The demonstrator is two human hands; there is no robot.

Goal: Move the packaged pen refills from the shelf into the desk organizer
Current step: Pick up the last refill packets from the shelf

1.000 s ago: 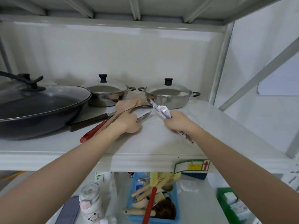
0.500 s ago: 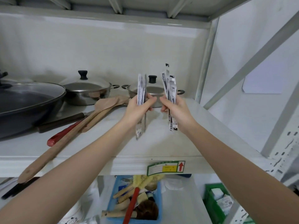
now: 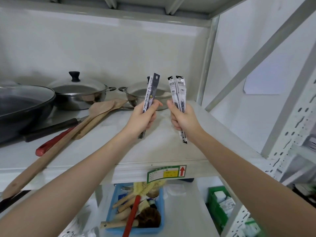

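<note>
With the left hand point(image 3: 142, 118) gripping dark refill packs point(image 3: 151, 93) and the right hand point(image 3: 183, 117) gripping white refill packs point(image 3: 177, 93) upright above the shelf's point(image 3: 153, 151) front edge, both fists should stay firm while carrying them toward the unseen organizer.

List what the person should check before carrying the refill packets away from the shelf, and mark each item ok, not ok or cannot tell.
1. Left hand grips its dark refill packets firmly: ok.
2. Right hand grips its white refill packets firmly: ok.
3. Packets lifted off the shelf: ok.
4. Packets apart from the steel pot behind them: cannot tell, they overlap it in this view.
5. No refill packets left on the shelf: ok, none visible.
6. Desk organizer located: cannot tell, it is not in view.
</note>
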